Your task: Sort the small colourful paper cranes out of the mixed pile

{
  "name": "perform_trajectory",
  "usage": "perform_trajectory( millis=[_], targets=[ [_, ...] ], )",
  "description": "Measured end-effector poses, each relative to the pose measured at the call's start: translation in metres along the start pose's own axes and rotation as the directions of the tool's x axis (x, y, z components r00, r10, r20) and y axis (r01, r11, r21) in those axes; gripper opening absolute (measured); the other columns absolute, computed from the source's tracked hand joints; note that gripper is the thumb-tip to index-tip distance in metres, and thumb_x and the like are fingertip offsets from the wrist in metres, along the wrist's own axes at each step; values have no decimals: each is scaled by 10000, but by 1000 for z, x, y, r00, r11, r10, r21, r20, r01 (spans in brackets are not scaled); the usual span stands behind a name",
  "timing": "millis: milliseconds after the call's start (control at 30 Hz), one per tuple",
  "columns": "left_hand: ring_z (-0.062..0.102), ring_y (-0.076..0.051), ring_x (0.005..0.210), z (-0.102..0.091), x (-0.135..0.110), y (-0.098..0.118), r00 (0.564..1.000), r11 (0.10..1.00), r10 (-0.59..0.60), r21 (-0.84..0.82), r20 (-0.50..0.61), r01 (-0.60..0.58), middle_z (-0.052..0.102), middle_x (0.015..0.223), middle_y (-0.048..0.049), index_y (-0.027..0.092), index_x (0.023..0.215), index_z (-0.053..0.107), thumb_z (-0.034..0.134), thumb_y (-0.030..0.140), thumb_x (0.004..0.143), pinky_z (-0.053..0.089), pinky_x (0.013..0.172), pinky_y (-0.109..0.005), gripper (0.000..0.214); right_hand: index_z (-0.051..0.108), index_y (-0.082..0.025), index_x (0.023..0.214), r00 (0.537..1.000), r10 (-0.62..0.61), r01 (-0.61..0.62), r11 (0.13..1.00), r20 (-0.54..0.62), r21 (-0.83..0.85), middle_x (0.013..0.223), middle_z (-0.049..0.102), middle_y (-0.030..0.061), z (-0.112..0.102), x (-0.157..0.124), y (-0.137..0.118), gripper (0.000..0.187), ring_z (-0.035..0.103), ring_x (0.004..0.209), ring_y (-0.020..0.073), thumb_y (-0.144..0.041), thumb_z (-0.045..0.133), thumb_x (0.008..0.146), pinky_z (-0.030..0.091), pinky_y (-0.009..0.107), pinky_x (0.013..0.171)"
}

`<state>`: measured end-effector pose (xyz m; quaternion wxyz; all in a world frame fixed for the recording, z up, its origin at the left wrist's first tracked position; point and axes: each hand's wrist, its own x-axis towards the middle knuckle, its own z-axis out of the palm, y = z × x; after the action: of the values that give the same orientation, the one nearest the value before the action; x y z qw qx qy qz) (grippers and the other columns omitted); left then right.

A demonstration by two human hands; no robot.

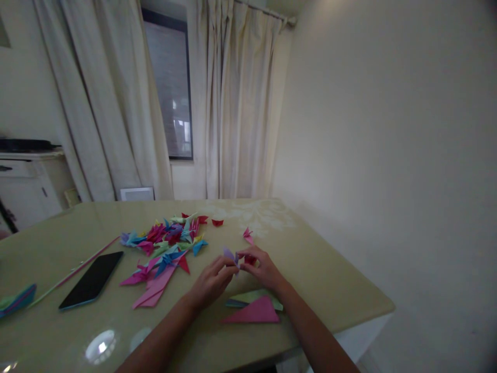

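My left hand [213,280] and my right hand [261,267] meet over the table [341,290], both pinching a small purple folded paper piece [230,255]. A red bit of paper [250,260] shows under my right fingers. Just in front of my wrists lie folded paper triangles, a pink one [256,312] on top of a green one [254,297]. A heap of folded paper pieces in many colours [166,241] sits to the left of my hands.
A black phone [92,280] lies at the left, beside a long thin stick [73,270]. Loose pieces: a red one [217,222] and a pink one [247,235]. Larger pink folded sheets [155,287]. Table edge runs close on the right; curtains and a window behind.
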<state>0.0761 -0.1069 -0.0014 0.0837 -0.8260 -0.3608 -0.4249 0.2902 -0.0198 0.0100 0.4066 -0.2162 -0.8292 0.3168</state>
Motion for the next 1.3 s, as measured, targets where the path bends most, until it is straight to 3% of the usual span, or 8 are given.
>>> perform_trajectory(
  millis=[200, 333, 433, 600, 767, 1067, 1200, 1300],
  targets=[
    [678, -173, 1026, -2, 1, 11, 996, 999, 7, 38, 88, -10, 727, 1067, -81, 255, 1134, 710, 417, 183, 1067, 562, 926, -294, 309, 796, -221, 965, 1000, -24, 24, 999, -19, 31, 898, 746, 51, 0, -1, -1, 214, 680, 854, 196, -420, 719, 952, 521, 315, 807],
    [677, -183, 1061, 6, 1, 5, 998, 995, 35, 98, -58, -30, 707, 1130, -94, 251, 1317, 625, 491, 162, 1034, 566, 937, -294, 326, 780, -205, 918, 999, -35, 35, 999, -22, 20, 856, 743, 43, 0, -2, 4, 164, 664, 783, 179, -361, 728, 917, 515, 289, 744],
    [637, -250, 1184, 8, 1, -11, 982, 961, -114, 235, -148, 147, 673, 1258, -133, 224, 1427, 542, 567, 235, 1011, 539, 1030, -392, 418, 773, -202, 891, 985, 44, -56, 996, -167, -69, 815, 740, 38, -5, 2, 19, 163, 654, 754, 181, -359, 736, 869, 519, 286, 724],
    [522, -350, 1352, -3, -10, -53, 807, 635, -572, 545, -145, 548, 566, 1494, -169, 178, 1482, 512, 525, 169, 976, 438, 1114, -535, 506, 776, -177, 925, 851, 189, -304, 938, -490, -166, 802, 743, 72, -36, 8, 59, 267, 633, 707, 206, -400, 633, 888, 498, 308, 676],
    [574, -332, 1302, -12, -16, -66, 629, 490, -777, 607, -22, 626, 630, 1434, -155, 175, 1436, 565, 510, 218, 1000, 452, 1063, -497, 442, 784, -197, 846, 747, 339, -520, 834, -572, -185, 757, 759, 74, -55, 5, 93, 192, 689, 706, 231, -340, 656, 838, 483, 301, 648],
    [665, -287, 1148, -12, -18, -68, 730, 635, -681, 455, -53, 625, 732, 1214, -131, 176, 1226, 672, 525, 182, 953, 488, 1024, -429, 310, 797, -225, 998, 716, 334, -562, 797, -613, -223, 685, 700, 41, -53, 11, 103, 246, 646, 665, 217, -270, 677, 788, 433, 284, 621],
    [702, -236, 991, -3, -15, -56, 819, 810, -567, 121, -88, 574, 758, 1100, -89, 208, 1140, 696, 569, 253, 913, 547, 933, -372, 264, 746, -176, 1132, 777, 213, -415, 881, -592, -228, 722, 664, 30, -54, 4, 79, 363, 592, 660, 204, -378, 572, 885, 455, 290, 641],
    [696, -199, 815, 4, -5, -36, 814, 811, -580, -124, -45, 571, 765, 979, -63, 211, 1149, 696, 575, 352, 918, 567, 773, -323, 296, 746, -174, 1102, 852, 134, -276, 937, -506, -216, 792, 686, 42, -44, 4, 56, 381, 590, 686, 188, -449, 534, 946, 482, 286, 662]
  ],
)
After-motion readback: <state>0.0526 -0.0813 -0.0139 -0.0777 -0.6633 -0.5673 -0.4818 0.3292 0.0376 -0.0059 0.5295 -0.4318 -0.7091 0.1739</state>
